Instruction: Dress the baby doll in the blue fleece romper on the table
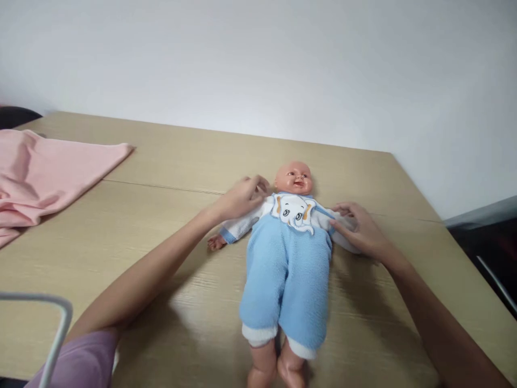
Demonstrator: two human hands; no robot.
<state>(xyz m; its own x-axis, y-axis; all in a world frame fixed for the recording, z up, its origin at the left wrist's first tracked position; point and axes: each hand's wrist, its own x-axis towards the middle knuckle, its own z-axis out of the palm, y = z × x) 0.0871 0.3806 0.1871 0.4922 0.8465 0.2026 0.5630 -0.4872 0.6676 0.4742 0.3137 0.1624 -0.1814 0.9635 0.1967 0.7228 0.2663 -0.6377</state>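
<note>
A baby doll (pixel 288 264) lies on its back on the wooden table, its head away from me and its bare feet towards me. It wears a light blue and white fleecy outfit with an elephant face patch (pixel 293 212) on the chest. Beside the doll's head and shoulder, on the left, is my left hand (pixel 244 198), its fingers loosely bent and nothing seen in them. My right hand (pixel 359 229) is over the doll's sleeve on the right, thumb and fingers apart. That sleeve and the doll's hand there are partly hidden. Whether either hand touches the cloth, I cannot tell.
A crumpled pink cloth (pixel 60 172) lies on the left of the table (pixel 181 156). At the lower left, a pale curved bar (pixel 62 323) crosses the view. A white wall (pixel 258 64) rises behind, and dark objects (pixel 488 253) stand beyond the right edge.
</note>
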